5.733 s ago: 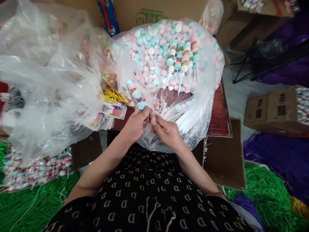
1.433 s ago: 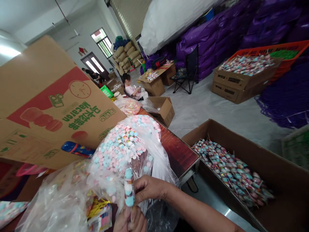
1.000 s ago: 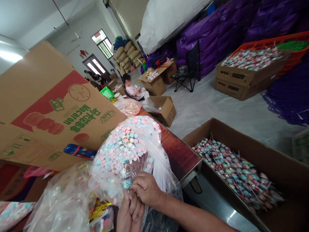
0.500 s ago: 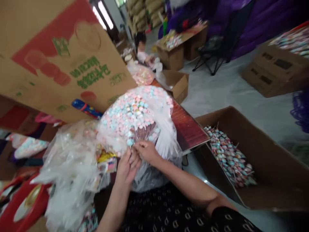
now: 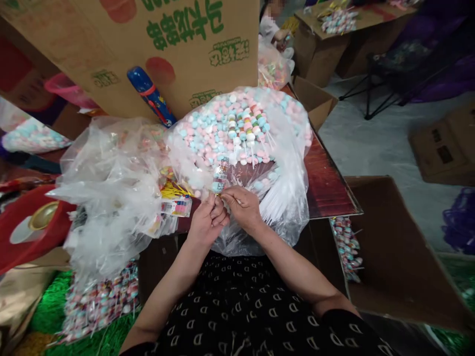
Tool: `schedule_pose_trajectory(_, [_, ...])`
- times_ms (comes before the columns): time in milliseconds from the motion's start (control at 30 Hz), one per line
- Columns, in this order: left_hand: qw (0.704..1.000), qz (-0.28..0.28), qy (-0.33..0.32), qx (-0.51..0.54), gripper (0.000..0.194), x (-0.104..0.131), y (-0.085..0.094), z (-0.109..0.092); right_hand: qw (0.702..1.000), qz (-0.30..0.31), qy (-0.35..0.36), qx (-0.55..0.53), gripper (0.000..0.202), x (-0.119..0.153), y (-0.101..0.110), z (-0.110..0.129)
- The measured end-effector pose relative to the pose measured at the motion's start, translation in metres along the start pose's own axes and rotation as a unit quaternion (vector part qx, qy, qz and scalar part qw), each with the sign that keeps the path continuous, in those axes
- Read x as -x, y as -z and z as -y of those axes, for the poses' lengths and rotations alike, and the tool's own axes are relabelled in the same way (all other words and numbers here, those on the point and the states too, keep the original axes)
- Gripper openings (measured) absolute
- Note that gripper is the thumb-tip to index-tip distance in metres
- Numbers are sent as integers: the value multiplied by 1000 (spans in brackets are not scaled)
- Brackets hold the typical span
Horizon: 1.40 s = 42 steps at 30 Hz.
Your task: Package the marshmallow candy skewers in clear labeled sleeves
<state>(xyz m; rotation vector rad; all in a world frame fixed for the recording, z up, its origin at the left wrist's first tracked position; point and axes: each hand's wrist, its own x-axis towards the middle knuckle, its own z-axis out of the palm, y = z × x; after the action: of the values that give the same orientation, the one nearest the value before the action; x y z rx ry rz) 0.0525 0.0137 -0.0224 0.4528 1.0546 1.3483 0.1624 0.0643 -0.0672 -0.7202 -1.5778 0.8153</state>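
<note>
Both hands together over the near side of the worktop (image 5: pixel 328 183), at the mouth of the candy bag (image 5: pixel 208 118). Left hand (image 5: pixel 209 217) closed round the lower end of a wrapped skewer (image 5: pixel 220 178), which stands up from the fist; clear film with printing, pale blue candy at its base. Right hand (image 5: pixel 243 207) touching the left, thumb and fingers pinched in narrow at the neck of the wrapper; exact grip hidden by the knuckles. Behind the skewer, pink, blue and white candies heaped in the clear bag, a row of bare skewers (image 5: pixel 248 129) lying on the heap, sticks toward the wearer. White sticks (image 5: pixel 276 202) bundled just beside the right hand. Near the left hand, yellow ties (image 5: pixel 175 189) and, nearer the wearer, a printed card (image 5: pixel 178 207). Crumpled plastic (image 5: pixel 107 173) farther left. Blue bottle (image 5: pixel 150 94) leaning against the big carton (image 5: pixel 222 49) at the back. Right of the worktop, lower down, an open box (image 5: pixel 393 252) with wrapped pieces (image 5: pixel 347 247) along its left side; more of these at lower left over green strands (image 5: pixel 55 301). Another person's arm (image 5: pixel 272 32) shows beyond the carton, well apart.
</note>
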Motion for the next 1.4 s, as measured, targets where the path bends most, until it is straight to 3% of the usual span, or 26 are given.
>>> schedule_pose_trajectory(200, [992, -74, -95, -36, 50, -14, 19, 12, 996, 57, -22, 59, 18, -2, -10, 3])
schedule_pose_trajectory(467, [987, -57, -130, -81, 49, -14, 34, 9, 989, 90, -55, 107, 19, -7, -19, 11])
schedule_pose_trajectory(567, [987, -41, -126, -88, 48, -13, 37, 10, 986, 87, -50, 131, 20, -8, -19, 17])
schedule_pose_trajectory(733, [994, -50, -92, -14, 40, -13, 39, 8, 982, 77, -33, 172, 20, -6, -22, 21])
schedule_pose_trajectory(867, [996, 4, -93, -13, 29, -14, 37, -12, 979, 105, 10, 175, 20, -3, -20, 24])
schedule_pose_trajectory(967, [997, 26, -75, 2, 32, -8, 29, -38, 978, 136, 20, 155, 20, -5, -15, 30])
schedule_pose_trajectory(1067, [991, 23, -129, -7, 47, 9, 22, -57, 979, 126, 17, 162, 18, -15, -6, 37])
schedule_pose_trajectory(1167, [973, 97, -192, -89, 63, 27, 24, -59, 978, 84, 25, 189, 17, -29, 3, 41])
schedule_pose_trajectory(1233, [954, 123, -210, -175, 63, 31, 30, -51, 979, 55, 39, 193, 18, -36, 6, 43])
schedule_pose_trajectory(1333, [950, 115, -133, -256, 59, 20, 36, -36, 979, 37, 68, 189, 20, -37, 5, 48])
schedule_pose_trajectory(1400, [973, 101, -84, -188, 65, 9, 36, -33, 976, 57, 85, 194, 20, -30, 2, 52])
